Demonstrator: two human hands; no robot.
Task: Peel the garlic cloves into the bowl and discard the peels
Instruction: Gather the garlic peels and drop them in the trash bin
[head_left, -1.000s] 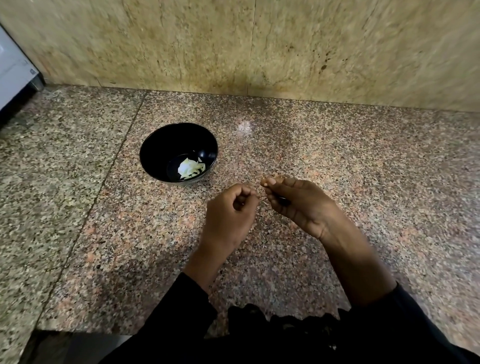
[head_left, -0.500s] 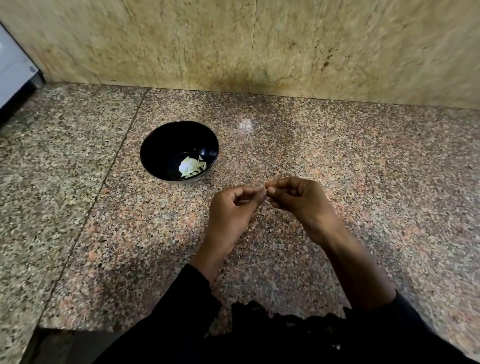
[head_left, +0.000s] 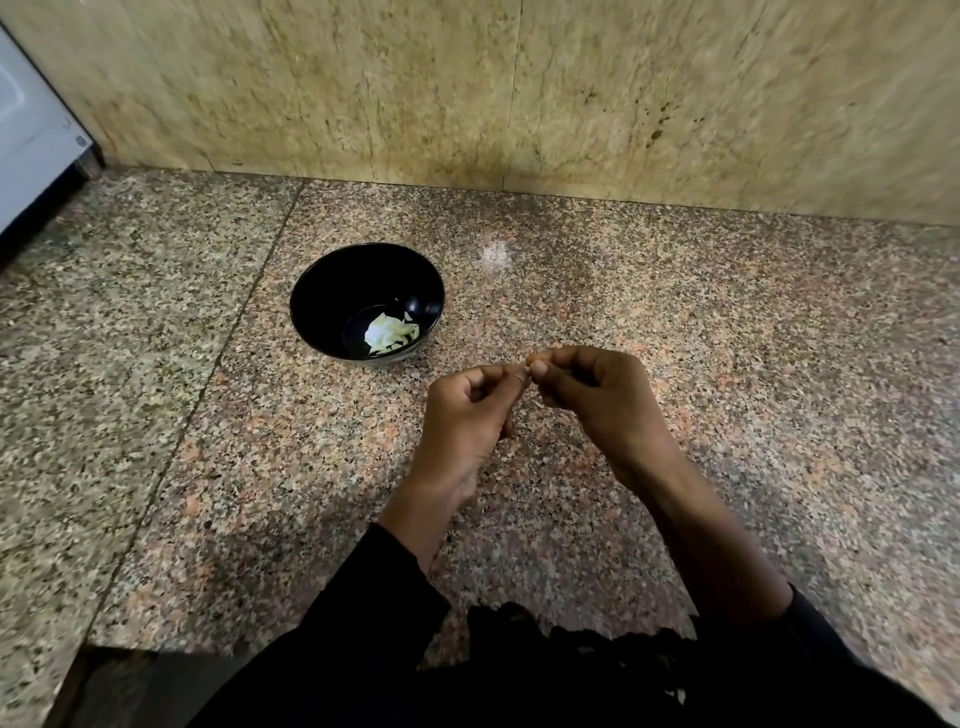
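I see left hand (head_left: 467, 415) and right hand (head_left: 597, 400) meeting fingertip to fingertip above the granite counter (head_left: 727, 364), fingers curled, pinching something tiny and pale between them; too small to tell if clove or peel. Black bowl (head_left: 322, 296) sits just beyond-left with pale garlic pieces (head_left: 387, 332) inside. Beige stone wall (head_left: 467, 88) behind, white appliance (head_left: 26, 140) far left.

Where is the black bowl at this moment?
In the head view the black bowl stands on the granite counter, left of centre, just beyond and to the left of the left hand, well short of the wall.
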